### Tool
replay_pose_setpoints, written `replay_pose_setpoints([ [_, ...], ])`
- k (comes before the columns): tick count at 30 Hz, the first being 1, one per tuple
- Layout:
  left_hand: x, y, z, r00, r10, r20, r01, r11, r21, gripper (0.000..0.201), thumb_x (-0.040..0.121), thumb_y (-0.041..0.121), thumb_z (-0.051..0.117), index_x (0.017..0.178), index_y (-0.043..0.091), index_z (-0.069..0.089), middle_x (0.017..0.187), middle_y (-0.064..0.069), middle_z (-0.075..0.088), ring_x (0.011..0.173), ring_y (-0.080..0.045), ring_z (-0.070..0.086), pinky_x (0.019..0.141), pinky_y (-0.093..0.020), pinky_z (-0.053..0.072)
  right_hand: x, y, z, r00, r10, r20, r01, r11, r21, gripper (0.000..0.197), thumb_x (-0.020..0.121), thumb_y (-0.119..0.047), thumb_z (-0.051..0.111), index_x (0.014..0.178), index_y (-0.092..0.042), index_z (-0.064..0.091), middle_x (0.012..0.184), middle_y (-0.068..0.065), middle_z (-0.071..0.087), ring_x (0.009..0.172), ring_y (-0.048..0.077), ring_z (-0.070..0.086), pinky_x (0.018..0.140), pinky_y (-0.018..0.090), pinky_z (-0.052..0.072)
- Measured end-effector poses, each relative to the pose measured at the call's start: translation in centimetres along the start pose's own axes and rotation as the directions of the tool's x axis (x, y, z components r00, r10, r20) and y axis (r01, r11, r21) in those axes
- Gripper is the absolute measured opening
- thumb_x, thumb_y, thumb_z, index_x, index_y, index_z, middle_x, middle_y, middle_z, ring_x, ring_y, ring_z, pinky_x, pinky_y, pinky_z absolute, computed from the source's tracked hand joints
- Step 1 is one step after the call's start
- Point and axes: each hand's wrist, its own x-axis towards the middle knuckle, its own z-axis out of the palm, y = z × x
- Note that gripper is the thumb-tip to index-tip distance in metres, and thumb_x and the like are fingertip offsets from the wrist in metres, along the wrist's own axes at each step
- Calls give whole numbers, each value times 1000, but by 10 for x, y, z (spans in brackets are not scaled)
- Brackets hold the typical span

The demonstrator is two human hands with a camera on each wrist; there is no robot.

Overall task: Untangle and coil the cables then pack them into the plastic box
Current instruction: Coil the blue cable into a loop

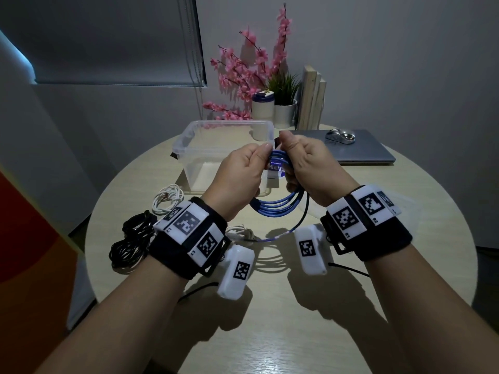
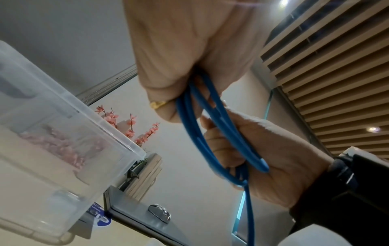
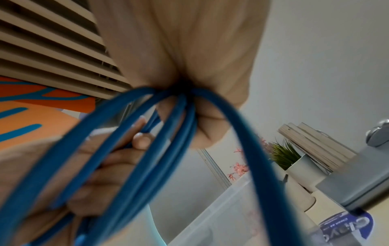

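A blue cable (image 1: 272, 209) wound into several loops hangs between my two hands, above the round table (image 1: 270, 319) and just in front of the clear plastic box (image 1: 189, 141). My left hand (image 1: 266, 153) pinches the top of the coil from the left. My right hand (image 1: 287, 149) grips the same bundle from the right, fingers curled round the loops. A loose tail (image 1: 305, 211) drops from the right hand to the tabletop. The left wrist view shows the left hand (image 2: 168, 103) curled on the blue cable (image 2: 210, 133). In the right wrist view the right hand (image 3: 202, 126) clamps the blue loops (image 3: 147, 149).
A black cable bundle (image 1: 129, 238) and a white cable (image 1: 167, 201) lie at the table's left; another white cable (image 1: 240, 233) lies under my left wrist. A closed laptop (image 1: 359, 152) with a mouse (image 1: 340, 136) sits back right. Flowers (image 1: 243, 76), pots and books stand behind the box.
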Motion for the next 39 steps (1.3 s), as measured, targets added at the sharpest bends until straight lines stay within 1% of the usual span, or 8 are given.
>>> replay_pose_setpoints([
  [8,-8,9,2,991,101,83,-100,995,-20,17,100,23,46,116,22,52,52,20,58,44,-9,39,47,-21,35,-1,-3,-1,995,100,-20,-100,995,10,74,95,-61,17,58,-12,57,52,0,47,44,13,40,49,27,32],
  [14,-7,8,2,989,143,33,-144,990,9,24,97,11,52,118,7,62,44,22,52,42,7,47,46,-3,32,-7,-7,1,972,173,160,-185,981,59,91,90,-66,7,117,11,46,61,2,37,53,15,35,53,30,36],
  [20,-7,4,1,987,152,50,-152,988,-4,21,97,10,50,115,12,63,46,22,53,39,5,44,44,-4,30,-11,-11,3,959,204,199,-224,971,83,63,96,-61,19,93,-6,50,62,0,38,54,13,36,52,28,36],
  [24,-2,0,-3,990,132,-53,-136,989,-62,18,96,10,53,110,5,64,49,23,55,44,8,49,46,-3,34,-13,-10,3,978,172,118,-186,976,114,18,97,-17,49,106,-2,51,68,5,45,52,11,44,51,24,40],
  [28,4,-6,-8,985,125,-117,-134,988,-71,15,95,16,55,106,16,66,63,19,60,48,6,49,51,-9,35,-12,-2,0,985,127,119,-140,985,100,11,93,-7,54,91,0,61,76,12,59,66,19,62,77,39,51],
  [31,3,-5,-9,986,144,-84,-147,989,-24,18,96,19,55,113,21,62,68,16,60,49,4,48,53,-12,37,-12,-2,0,981,127,147,-154,969,194,11,95,-4,49,91,1,59,78,11,59,62,16,64,73,33,55],
  [36,-3,-9,-15,990,-81,113,85,996,-31,58,86,34,64,134,32,31,91,7,63,76,-4,62,79,-25,51,-8,-8,-2,996,88,13,-88,962,258,18,99,-2,40,87,-5,53,63,6,46,42,7,40,49,23,42],
  [39,-11,-16,-14,960,-158,230,115,975,189,69,75,41,73,131,32,34,115,10,62,110,-6,56,94,-31,45,-6,-11,-4,994,100,-47,-81,951,298,23,101,-5,36,84,-9,51,57,2,36,39,5,34,45,22,35],
])
